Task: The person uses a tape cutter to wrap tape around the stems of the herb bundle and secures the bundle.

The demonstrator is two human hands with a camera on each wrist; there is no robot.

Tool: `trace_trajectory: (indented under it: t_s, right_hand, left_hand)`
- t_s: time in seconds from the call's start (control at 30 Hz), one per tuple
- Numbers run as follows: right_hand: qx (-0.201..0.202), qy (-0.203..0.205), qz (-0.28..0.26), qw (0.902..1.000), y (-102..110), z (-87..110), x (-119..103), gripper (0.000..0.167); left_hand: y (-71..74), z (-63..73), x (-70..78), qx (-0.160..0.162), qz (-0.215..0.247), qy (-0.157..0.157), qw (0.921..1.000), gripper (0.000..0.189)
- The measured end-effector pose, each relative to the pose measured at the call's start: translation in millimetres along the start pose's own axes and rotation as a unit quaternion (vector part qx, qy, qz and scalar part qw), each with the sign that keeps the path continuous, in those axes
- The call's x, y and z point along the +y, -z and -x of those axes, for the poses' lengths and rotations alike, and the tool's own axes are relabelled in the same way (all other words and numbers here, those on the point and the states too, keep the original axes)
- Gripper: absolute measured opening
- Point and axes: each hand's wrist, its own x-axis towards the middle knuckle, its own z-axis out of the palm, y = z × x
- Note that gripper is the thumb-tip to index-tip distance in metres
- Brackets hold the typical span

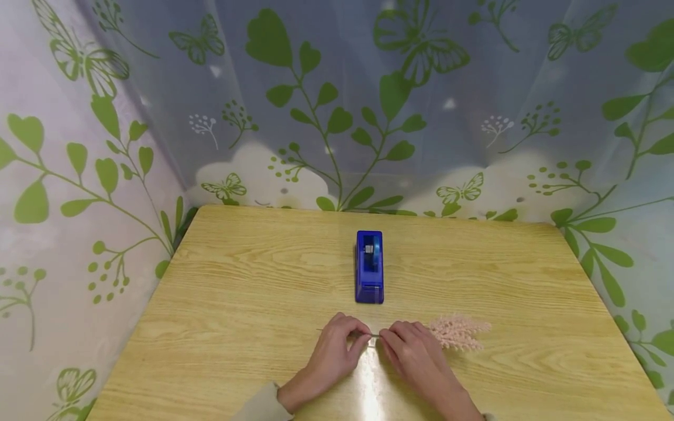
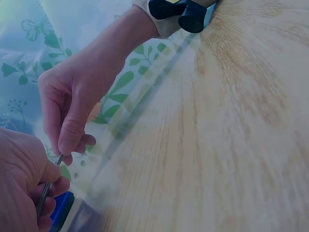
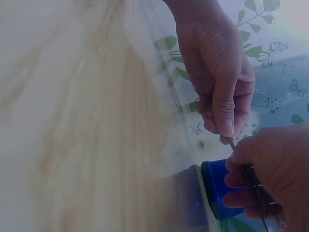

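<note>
Thin dark stems (image 1: 375, 335) run level between the two hands, just above the wooden table. My left hand (image 1: 337, 348) pinches them between thumb and fingers, with a thin end poking out to its left. Close beside it, my right hand (image 1: 418, 356) grips the same stems nearer the pink artificial flower sprigs (image 1: 459, 332), which spread out to its right. In the right wrist view more than one stem (image 3: 253, 193) passes under the right hand's fingers. A blue tape dispenser (image 1: 370, 266) stands just beyond the hands; the right hand partly covers it in that view.
The wood-grain table (image 1: 253, 292) reaches back to a curtain (image 1: 337, 117) printed with green leaves and butterflies, which also hangs along both sides. Light reflects off the tabletop between the forearms. A dark wrist-worn device (image 2: 190, 17) sits on the right wrist.
</note>
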Motion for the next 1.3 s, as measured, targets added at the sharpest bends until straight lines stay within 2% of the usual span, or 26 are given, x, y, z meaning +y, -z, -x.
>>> trace_trajectory:
  t_s: [0.2, 0.37, 0.47, 0.67, 0.73, 0.83, 0.93, 1.0, 1.1, 1.17, 1.23, 1.3]
  right_hand:
    - [-0.025, -0.021, -0.037, 0.9988, 2.7, -2.8, 1.0, 0.006]
    - [-0.082, -0.055, -0.06, 0.9933, 7.1, -6.1, 0.9, 0.006]
    - [-0.109, -0.053, -0.062, 0.9907, 8.2, -8.5, 2.7, 0.008]
    - [-0.106, -0.008, -0.06, 0.9925, 7.5, -10.8, 10.8, 0.021]
    - [-0.098, 0.005, -0.065, 0.993, 7.0, -11.2, 13.4, 0.024]
    - [-0.088, 0.024, -0.068, 0.9935, 5.6, -12.5, 16.3, 0.025]
    - [-0.08, 0.045, -0.066, 0.9936, 3.7, -13.9, 17.5, 0.024]
    - [-0.079, 0.057, -0.06, 0.9934, 2.3, -14.5, 17.7, 0.024]
    - [-0.078, 0.066, -0.054, 0.9933, 1.0, -14.8, 17.3, 0.024]
    - [-0.084, 0.056, -0.067, 0.9926, 1.3, -14.5, 16.9, 0.022]
    - [-0.099, 0.031, -0.101, 0.9895, 2.5, -14.0, 15.9, 0.02]
    - [-0.126, -0.008, -0.144, 0.9815, 4.8, -14.5, 14.3, 0.017]
  left_hand:
    - [2.0, -1.5, -2.3, -0.01, -0.012, -0.007, 0.9999, 0.01]
    - [4.5, -2.6, -2.5, -0.02, -0.02, -0.021, 0.9994, 0.01]
    - [5.7, -2.8, -1.6, -0.024, -0.037, -0.023, 0.9987, 0.009]
    - [8.4, -8.1, 4.5, -0.037, -0.124, -0.031, 0.9911, 0.006]
    - [9.6, -11.7, 7.2, -0.049, -0.136, -0.032, 0.989, 0.006]
    - [11.5, -17.1, 10.5, -0.089, -0.115, -0.011, 0.9894, 0.017]
    - [13.0, -21.0, 12.1, -0.135, -0.075, 0.031, 0.9875, 0.033]
    - [13.1, -21.1, 11.5, -0.161, -0.061, 0.061, 0.9832, 0.038]
    - [11.3, -19.9, 8.3, -0.17, -0.051, 0.08, 0.9808, 0.036]
    - [9.8, -18.7, 5.7, -0.17, -0.039, 0.085, 0.9809, 0.033]
    - [8.6, -17.7, 4.1, -0.167, -0.021, 0.089, 0.9818, 0.03]
    - [7.9, -17.0, 3.3, -0.162, 0.0, 0.094, 0.9822, 0.027]
